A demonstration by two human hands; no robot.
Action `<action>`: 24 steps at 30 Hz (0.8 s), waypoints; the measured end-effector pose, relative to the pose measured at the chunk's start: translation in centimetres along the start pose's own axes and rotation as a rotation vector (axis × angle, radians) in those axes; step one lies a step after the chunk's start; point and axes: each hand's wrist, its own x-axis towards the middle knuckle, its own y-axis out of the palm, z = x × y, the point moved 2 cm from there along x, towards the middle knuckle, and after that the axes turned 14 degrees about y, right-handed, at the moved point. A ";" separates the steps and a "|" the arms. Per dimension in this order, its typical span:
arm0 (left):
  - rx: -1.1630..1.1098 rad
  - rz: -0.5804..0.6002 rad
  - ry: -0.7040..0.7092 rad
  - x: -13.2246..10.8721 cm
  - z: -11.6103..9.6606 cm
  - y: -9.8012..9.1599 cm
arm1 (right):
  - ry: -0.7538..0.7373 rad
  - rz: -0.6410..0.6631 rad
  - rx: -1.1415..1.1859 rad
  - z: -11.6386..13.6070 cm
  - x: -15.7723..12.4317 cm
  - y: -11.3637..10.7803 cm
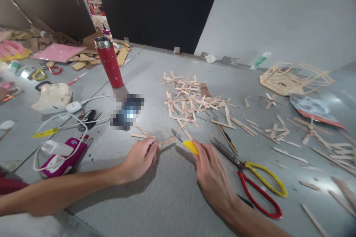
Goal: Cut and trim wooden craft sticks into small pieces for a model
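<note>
My left hand (141, 158) is closed on a small piece made of flat wooden sticks (167, 142), near the middle of the table. Stick ends show on both sides of its fingers. In my right hand (210, 166) is a yellow cutter knife (190, 147), its thin blade pointing up and left, close to the stick's free end. Whether blade and wood touch, I cannot tell. Past both hands lies a heap of joined stick pieces (191, 100). Scissors (244, 168) with one yellow and one red handle rest beside my right hand.
A red flask (109, 63) stands behind a pixelated dark object (126, 113). At left are a purple box (65, 157), white cables and keys (89, 116). Loose sticks (290, 154) and a stick frame (286, 79) lie at right. Panels (161, 7) border the back.
</note>
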 end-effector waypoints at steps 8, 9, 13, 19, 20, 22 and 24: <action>0.074 0.005 0.001 0.2 0.0 0.1 | -0.176 0.037 0.180 -0.8 -0.2 -0.7; 0.094 0.006 0.006 0.2 0.1 0.1 | -0.176 0.041 0.172 -0.8 -0.2 -0.7; 0.124 0.027 0.011 0.3 0.2 0.2 | -0.171 -0.010 0.064 -0.8 0.2 -0.7; 0.101 0.083 0.013 0.5 -0.4 -0.2 | -0.195 -0.024 -0.033 -0.6 0.4 -0.7; 0.093 0.096 0.014 0.6 -0.4 -0.2 | -0.194 -0.011 -0.038 -0.6 0.3 -0.7; 0.081 0.114 0.024 0.7 -0.5 -0.3 | -0.179 0.025 -0.040 -0.8 0.1 -0.6; 0.084 0.126 0.049 0.7 -0.6 -0.4 | -0.176 0.053 -0.013 -1.0 -0.2 -0.6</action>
